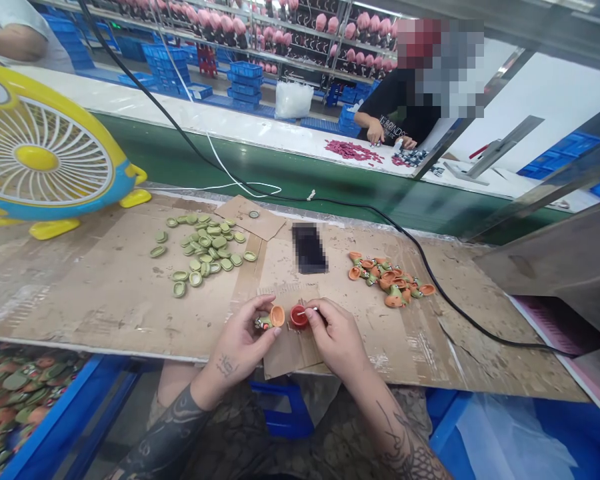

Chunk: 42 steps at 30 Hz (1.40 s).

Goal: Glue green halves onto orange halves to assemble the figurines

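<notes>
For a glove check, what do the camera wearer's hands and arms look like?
The left hand and right hand are bare: no gloves, and no sleeves in view. A small tattoo marks the left hand near the wrist, and a large, dense dark one covers much of the left forearm. The right forearm carries finer line tattoos, with a scale-like pattern toward the elbow.

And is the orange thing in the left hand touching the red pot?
Apart: the head view shows cardboard between the orange thing and the red pot.

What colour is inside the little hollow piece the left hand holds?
Orange; the head view best shows the hollow orange-and-green piece in the left hand.
</notes>
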Motion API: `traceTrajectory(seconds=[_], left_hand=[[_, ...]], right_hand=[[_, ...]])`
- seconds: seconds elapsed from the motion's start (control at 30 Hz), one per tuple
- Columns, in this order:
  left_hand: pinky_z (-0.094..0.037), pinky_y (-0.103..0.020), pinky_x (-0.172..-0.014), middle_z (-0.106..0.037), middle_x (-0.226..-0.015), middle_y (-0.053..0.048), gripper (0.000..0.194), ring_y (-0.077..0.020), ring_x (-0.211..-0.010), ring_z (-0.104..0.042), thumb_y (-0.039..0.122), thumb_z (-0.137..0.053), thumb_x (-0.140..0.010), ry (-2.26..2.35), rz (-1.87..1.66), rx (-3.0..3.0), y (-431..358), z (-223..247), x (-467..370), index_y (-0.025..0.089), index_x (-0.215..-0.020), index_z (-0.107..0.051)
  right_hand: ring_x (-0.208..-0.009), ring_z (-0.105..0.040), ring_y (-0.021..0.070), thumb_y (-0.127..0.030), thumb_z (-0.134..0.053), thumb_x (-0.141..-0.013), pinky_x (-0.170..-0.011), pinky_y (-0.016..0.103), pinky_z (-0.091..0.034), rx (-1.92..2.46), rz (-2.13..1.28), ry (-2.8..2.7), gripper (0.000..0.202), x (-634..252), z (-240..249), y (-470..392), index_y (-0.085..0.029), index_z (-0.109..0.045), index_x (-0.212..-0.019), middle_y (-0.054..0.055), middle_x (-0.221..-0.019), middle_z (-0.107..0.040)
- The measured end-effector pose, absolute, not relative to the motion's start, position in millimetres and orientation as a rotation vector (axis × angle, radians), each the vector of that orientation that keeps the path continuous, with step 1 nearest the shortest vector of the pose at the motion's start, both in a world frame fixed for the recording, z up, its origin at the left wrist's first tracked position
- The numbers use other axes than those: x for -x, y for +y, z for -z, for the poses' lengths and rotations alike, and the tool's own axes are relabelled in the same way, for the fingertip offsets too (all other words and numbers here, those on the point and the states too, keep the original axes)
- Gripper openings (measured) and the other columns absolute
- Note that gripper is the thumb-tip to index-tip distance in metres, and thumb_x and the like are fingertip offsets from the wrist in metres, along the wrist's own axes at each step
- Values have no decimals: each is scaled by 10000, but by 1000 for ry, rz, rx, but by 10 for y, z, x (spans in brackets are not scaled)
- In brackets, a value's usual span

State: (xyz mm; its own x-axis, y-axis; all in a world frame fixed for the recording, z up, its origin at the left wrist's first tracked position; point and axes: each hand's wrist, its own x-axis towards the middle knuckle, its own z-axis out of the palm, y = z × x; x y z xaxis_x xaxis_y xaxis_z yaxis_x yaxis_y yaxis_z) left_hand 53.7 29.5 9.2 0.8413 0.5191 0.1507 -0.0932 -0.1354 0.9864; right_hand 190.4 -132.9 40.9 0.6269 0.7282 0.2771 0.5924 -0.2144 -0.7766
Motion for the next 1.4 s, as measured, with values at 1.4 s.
traceTrajectory(seconds=[1.4], left_hand=[[-519,-314,-959,-680,-1105,-83,223,-222,-1112,-640,146,-762,-841,180,-537,-1522,360,-189,-521,200,-1053,-720]], right_hand=[[-741,-627,147,-341,-521,-1063,-716,264,-485,1595,-403,-849,217,-1730,-460,-1231,-223,-672,-963,-10,-800,-661]])
